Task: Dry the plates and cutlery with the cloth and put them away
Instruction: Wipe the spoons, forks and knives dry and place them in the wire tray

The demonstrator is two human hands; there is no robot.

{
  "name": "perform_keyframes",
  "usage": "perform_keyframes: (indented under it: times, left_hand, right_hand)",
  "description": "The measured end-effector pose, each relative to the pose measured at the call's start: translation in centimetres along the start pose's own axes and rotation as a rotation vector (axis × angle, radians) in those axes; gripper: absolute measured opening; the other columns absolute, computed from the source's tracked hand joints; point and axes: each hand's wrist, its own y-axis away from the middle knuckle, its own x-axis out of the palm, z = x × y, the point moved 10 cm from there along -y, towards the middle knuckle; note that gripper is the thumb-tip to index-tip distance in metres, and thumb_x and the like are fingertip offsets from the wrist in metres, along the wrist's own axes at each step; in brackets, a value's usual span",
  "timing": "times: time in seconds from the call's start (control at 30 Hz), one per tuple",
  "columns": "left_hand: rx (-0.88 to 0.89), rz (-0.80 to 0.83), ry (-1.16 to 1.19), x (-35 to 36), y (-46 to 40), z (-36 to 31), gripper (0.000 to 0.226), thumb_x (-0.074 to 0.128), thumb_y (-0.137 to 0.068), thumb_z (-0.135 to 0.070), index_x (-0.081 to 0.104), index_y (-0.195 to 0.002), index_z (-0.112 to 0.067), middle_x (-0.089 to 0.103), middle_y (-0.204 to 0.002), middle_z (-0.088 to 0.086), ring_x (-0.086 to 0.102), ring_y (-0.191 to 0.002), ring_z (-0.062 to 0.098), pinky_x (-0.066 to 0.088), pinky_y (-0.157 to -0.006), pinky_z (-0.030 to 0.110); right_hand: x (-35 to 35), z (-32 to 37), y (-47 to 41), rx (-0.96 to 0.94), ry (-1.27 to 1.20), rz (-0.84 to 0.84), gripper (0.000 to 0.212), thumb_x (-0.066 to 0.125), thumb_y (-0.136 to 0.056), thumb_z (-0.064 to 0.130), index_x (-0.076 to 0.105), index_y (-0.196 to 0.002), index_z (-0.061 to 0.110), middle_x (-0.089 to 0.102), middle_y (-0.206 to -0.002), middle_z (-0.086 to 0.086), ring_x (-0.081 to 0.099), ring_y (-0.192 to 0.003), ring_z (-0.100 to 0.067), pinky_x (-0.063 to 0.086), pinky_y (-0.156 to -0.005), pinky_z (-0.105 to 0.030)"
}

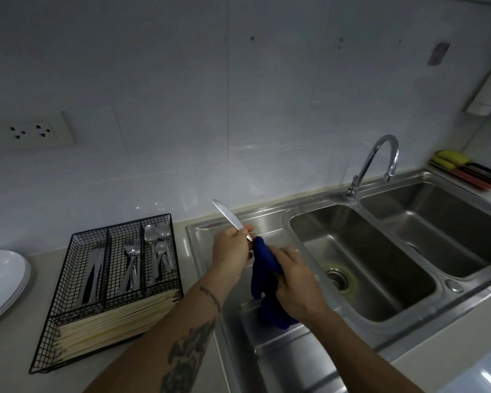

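Your left hand (233, 245) pinches a table knife (229, 217) near its middle, over the draining board of the sink (363, 316). Your right hand (295, 282) grips the blue cloth (262, 263), bunched around the knife's lower end. The knife's long axis runs up and to the left, its bare tip pointing toward the wall and the wire cutlery tray (68, 313). That tray sits on the counter just left of your left hand, so the left hand is the nearer one for putting the knife away. Knives lie in the tray's leftmost compartment, lengthwise front to back, so I judge you'll need to turn the knife to match. White plates (3, 279) are stacked further left.
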Motion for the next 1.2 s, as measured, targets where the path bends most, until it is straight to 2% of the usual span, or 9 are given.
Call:
perform_keyframes:
  times: [0.13,0.23,0.43,0.5,0.63,0.77,0.93,1.1,1.2]
  left_hand:
    - [0.027,0.115,-0.278,-0.5,-0.3,0.5,0.028,0.041,-0.104,-0.020,0.069,-0.103,-0.017,0.061,-0.074,0.004,0.064,-0.064,0.020,0.055,-0.063,0.034]
    - [-0.014,0.220,-0.501,-0.2,0.0,1.9,0.026,0.046,-0.101,-0.022,0.069,-0.088,-0.021,0.053,-0.064,0.002,0.046,-0.053,0.015,0.037,-0.048,0.022]
    - [0.132,0.440,-0.764,2.8,1.7,1.0,0.023,0.053,-0.090,-0.006,0.065,-0.074,-0.018,0.058,-0.070,0.000,0.054,-0.069,0.016,0.044,-0.066,0.030]
    - [0.229,0.423,-0.817,2.8,2.1,-0.1,0.026,0.052,-0.090,-0.003,0.071,-0.078,-0.015,0.062,-0.071,-0.006,0.059,-0.076,0.015,0.048,-0.070,0.030]
    - [0.329,0.386,-0.858,2.0,2.6,-0.5,0.034,0.049,-0.094,-0.002,0.069,-0.121,-0.012,0.069,-0.108,-0.001,0.064,-0.097,0.011,0.046,-0.078,0.016]
    - [0.390,0.370,-0.764,1.9,2.4,-1.6,0.032,0.055,-0.090,0.002,0.065,-0.117,-0.011,0.059,-0.062,-0.009,0.055,-0.054,-0.002,0.048,-0.060,0.013]
    - [0.405,0.419,-0.746,3.1,3.6,-1.7,0.045,0.066,-0.083,-0.003,0.050,-0.121,-0.023,0.066,-0.071,-0.006,0.063,-0.066,0.003,0.053,-0.069,0.019]
    - [0.590,0.289,-1.150,2.4,4.2,-3.4,0.014,0.059,-0.091,-0.016,0.069,-0.100,-0.021,0.062,-0.094,-0.003,0.060,-0.084,0.017,0.053,-0.076,0.034]
    - [0.672,0.182,-1.130,1.6,4.2,-4.9,0.023,0.051,-0.097,-0.020,0.073,-0.092,-0.014,0.057,-0.092,-0.002,0.056,-0.086,0.019,0.049,-0.076,0.034]
  right_hand:
    - [-3.3,-2.9,-0.4,0.116,-0.038,-0.080,0.052,0.054,-0.078,0.000,0.060,-0.125,0.020,0.056,-0.120,-0.002,0.054,-0.105,-0.020,0.038,-0.086,-0.023]
    - [-5.4,-2.2,-0.8,0.100,-0.058,-0.183,0.053,0.052,-0.077,0.004,0.060,-0.128,0.017,0.056,-0.124,-0.004,0.053,-0.106,-0.017,0.039,-0.089,-0.018]
    - [-2.6,1.2,-0.2,-0.200,0.164,-0.093,0.051,0.068,-0.073,0.007,0.065,-0.124,0.012,0.056,-0.132,-0.014,0.054,-0.118,-0.031,0.047,-0.098,-0.039]
    - [-1.6,-0.7,0.2,-0.170,0.269,-0.080,0.057,0.086,-0.064,0.014,0.069,-0.119,0.012,0.059,-0.130,-0.015,0.058,-0.116,-0.036,0.051,-0.093,-0.050]
    - [-2.0,-1.8,0.3,-0.058,0.385,-0.123,0.068,0.092,-0.053,0.020,0.068,-0.117,0.019,0.061,-0.128,-0.009,0.059,-0.116,-0.032,0.036,-0.100,-0.060]
    - [-2.2,1.3,0.6,-0.267,0.470,-0.146,0.064,0.082,-0.060,0.016,0.065,-0.122,0.023,0.059,-0.130,-0.003,0.057,-0.119,-0.027,0.027,-0.104,-0.064]
    - [-2.8,-1.2,-0.5,-0.174,0.390,-0.109,0.051,0.078,-0.067,0.022,0.058,-0.114,0.025,0.058,-0.114,-0.001,0.055,-0.108,-0.025,0.040,-0.096,-0.054]
    - [-4.2,-3.5,-2.3,-0.077,0.291,-0.086,0.036,0.073,-0.071,0.014,0.063,-0.105,0.019,0.058,-0.098,-0.002,0.056,-0.082,-0.024,0.046,-0.074,-0.039]
    - [-4.9,-3.4,-2.6,-0.038,0.311,-0.107,0.038,0.071,-0.071,0.013,0.066,-0.108,0.019,0.061,-0.097,-0.001,0.058,-0.081,-0.025,0.046,-0.076,-0.038]
